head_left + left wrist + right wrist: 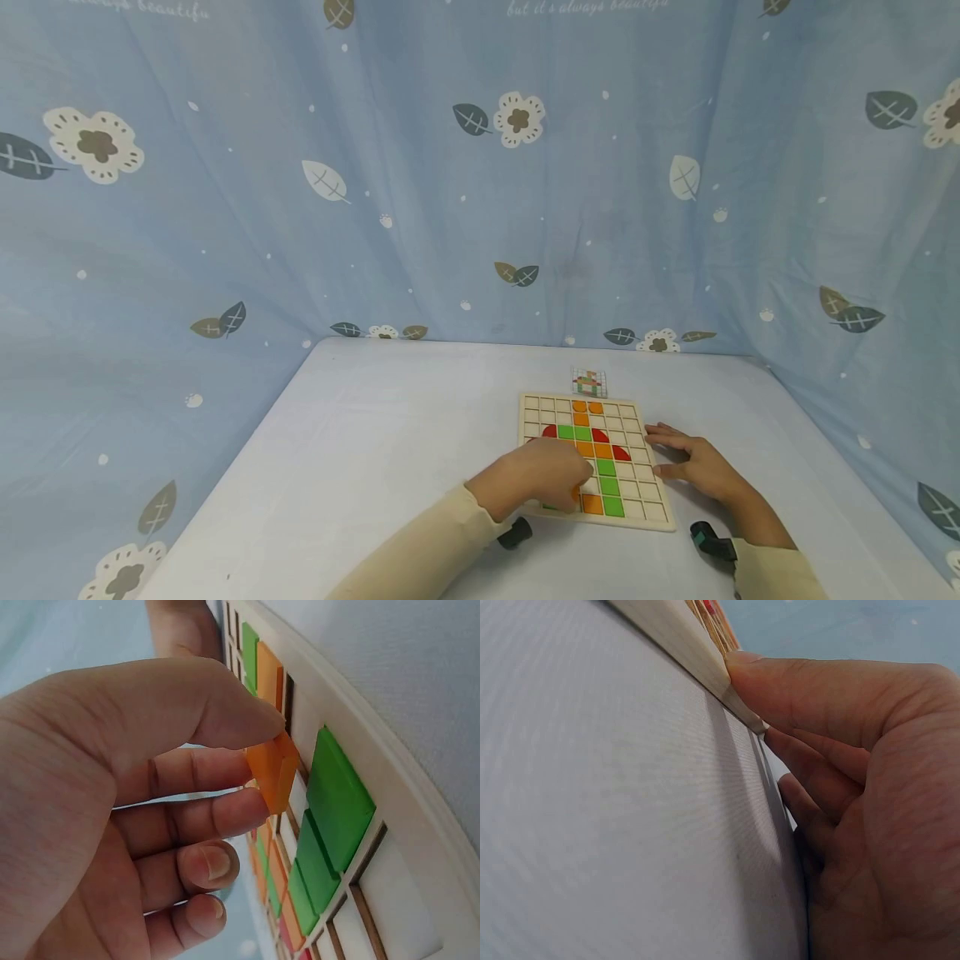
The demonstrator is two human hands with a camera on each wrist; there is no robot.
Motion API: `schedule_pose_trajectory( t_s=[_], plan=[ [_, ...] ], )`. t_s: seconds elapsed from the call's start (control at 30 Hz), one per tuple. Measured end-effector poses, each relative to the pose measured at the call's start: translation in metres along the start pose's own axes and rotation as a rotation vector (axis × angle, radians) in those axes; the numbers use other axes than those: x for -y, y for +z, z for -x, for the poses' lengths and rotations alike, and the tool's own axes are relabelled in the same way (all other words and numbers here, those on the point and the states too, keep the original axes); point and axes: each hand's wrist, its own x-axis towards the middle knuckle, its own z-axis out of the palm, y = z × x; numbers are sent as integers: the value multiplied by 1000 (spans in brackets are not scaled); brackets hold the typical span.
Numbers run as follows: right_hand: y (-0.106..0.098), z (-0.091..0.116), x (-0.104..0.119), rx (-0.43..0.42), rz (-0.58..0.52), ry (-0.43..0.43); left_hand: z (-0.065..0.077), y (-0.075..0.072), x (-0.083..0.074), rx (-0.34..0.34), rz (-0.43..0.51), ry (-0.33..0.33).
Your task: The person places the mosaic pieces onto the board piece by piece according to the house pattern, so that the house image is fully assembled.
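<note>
My left hand (543, 475) is over the near part of a wooden grid board (639, 510). Between thumb and fingertips it pinches an orange square tile (271, 769), tilted at the board's surface; whether the tile touches a cell cannot be seen. Beside it in the left wrist view, green tiles (339, 799) lie in the grid. Orange, green and red tiles form a pattern across the board, partly hidden by the left hand. My right hand (701, 467) rests at the board's right side, its thumb (772, 686) against the edge and its fingers extended.
A small printed card (588, 382) with a coloured grid pattern lies behind the board. The white table (390, 417) stretches mostly to the left. Patterned blue cloth (420, 208) hangs around it. Black devices (515, 533) sit near both wrists.
</note>
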Motion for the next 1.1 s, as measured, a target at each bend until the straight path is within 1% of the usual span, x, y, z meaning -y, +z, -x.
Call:
schedule_pose_trajectory(
  t_s=[0.17, 0.33, 0.5, 0.73, 0.8, 1.1],
  plan=[
    [0, 0, 1, 1, 3, 2, -2, 1, -2, 13, 7, -1],
    [-1, 0, 2, 1, 0, 3, -3, 2, -2, 21, 26, 13],
    [-1, 0, 3, 3, -4, 15, -4, 4, -3, 29, 53, 4],
    [0, 0, 2, 6, -6, 26, -5, 10, 1, 36, 96, 7],
    [0, 0, 2, 3, -1, 28, -4, 10, 2, 34, 110, 8],
    [-1, -1, 1, 4, -8, 22, -1, 5, 3, 43, 115, 11]
  ],
)
